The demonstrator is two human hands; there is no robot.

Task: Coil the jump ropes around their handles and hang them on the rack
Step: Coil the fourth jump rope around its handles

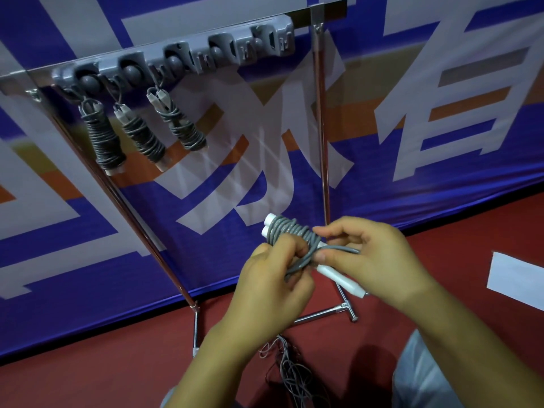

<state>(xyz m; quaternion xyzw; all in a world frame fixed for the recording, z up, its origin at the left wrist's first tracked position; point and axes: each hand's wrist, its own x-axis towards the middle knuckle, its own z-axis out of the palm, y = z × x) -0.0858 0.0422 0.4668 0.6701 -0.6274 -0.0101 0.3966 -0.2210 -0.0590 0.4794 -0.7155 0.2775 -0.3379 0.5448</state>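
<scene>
My left hand [273, 275] clamps the coiled jump rope [290, 234]; my right hand [368, 254] pinches its springy, light tail; I judge the white handles [338, 275] the firmest hold.

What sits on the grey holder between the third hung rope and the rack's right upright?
In the head view, only free clips of the grey holder fill that stretch, from the third hung rope to the right upright.

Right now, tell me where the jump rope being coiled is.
In the head view, low and right of centre: the jump rope is held between the left hand and right hand, in front of the rack.
</scene>
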